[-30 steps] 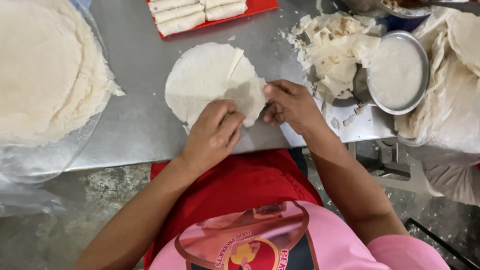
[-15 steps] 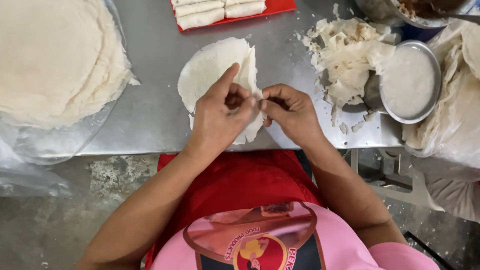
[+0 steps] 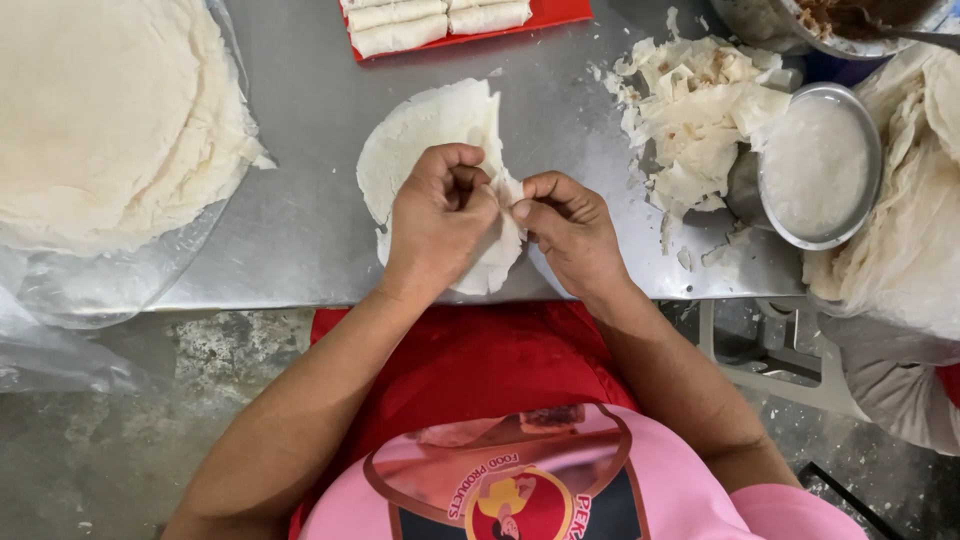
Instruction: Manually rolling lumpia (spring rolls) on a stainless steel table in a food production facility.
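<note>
Thin white round wrapper lies flat on the worktop, near its front edge. Right side folded inward, creased; lower portion covered, pinched into a ridge at mid-right.

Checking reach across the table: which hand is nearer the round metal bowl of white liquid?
Right. The right hand lies left of the round metal bowl; the left hand is farther left, both pinching the thin white wrapper.

Single head camera, close, looking straight down at steel table.

Both hands side by side, left hand curled knuckles-up, right hand fingertips pinched, forearms angled inward
</note>
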